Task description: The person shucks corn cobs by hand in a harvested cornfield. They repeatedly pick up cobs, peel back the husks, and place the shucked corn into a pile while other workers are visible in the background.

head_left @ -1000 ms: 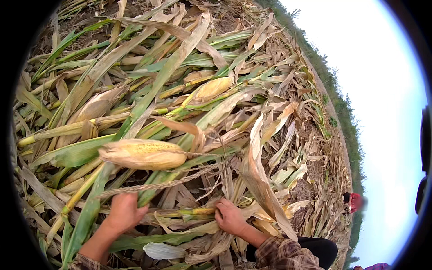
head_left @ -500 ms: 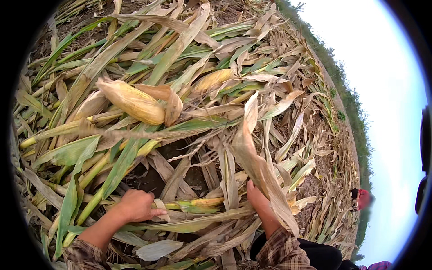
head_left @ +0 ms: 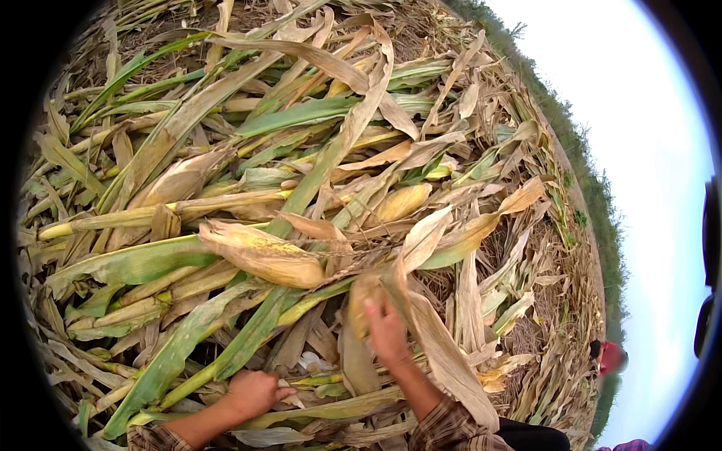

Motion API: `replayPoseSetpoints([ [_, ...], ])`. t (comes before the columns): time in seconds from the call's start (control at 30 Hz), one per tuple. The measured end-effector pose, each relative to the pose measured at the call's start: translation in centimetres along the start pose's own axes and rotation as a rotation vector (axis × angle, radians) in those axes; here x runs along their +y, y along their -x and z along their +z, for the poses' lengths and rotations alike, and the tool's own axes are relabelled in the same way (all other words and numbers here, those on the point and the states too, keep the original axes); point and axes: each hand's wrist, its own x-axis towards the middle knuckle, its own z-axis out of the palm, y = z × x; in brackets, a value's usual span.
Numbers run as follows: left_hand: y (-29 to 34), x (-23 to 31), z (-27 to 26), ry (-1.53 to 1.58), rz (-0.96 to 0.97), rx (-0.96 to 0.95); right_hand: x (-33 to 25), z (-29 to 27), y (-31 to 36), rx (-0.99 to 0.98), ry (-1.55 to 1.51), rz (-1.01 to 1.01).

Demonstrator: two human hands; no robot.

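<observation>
Right hand [head_left: 387, 331] now farther up, clasping an upright husked corn ear [head_left: 361, 304], tip away.

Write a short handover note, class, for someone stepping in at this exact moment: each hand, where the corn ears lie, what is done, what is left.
Left hand: closed, pressing down on stalks near the bottom of the pile.
Right hand: reaching up, fingers on a husked ear amid dry leaves.
Other ears: a big one lies left of centre, a smaller one farther up; both still in husk.
Done: no ear pulled free or stripped that I can see.
Left: all three ears remain in the pile.
Another person's red cap shows at the right edge.
</observation>
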Motion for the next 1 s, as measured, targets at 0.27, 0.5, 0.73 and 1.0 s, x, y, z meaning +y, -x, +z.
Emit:
replayPoseSetpoints([
  [0.27,-2.5,3.1,-4.2,0.670,0.069,0.261,0.6,-1.1,1.1,0.044,0.023,-0.599],
  [0.5,-9.0,8.0,-8.0,0.694,0.367,0.570,-1.0,-1.1,2.6,0.205,0.176,-0.782],
  [0.73,-9.9,8.6,-9.3,0.569,0.355,0.512,-2.1,-1.5,2.3,0.117,-0.003,-0.755],
  [1.0,-12.1,5.4,-5.4,0.690,0.156,0.699,4.5,-3.5,4.8,-0.066,-0.101,-0.457],
])
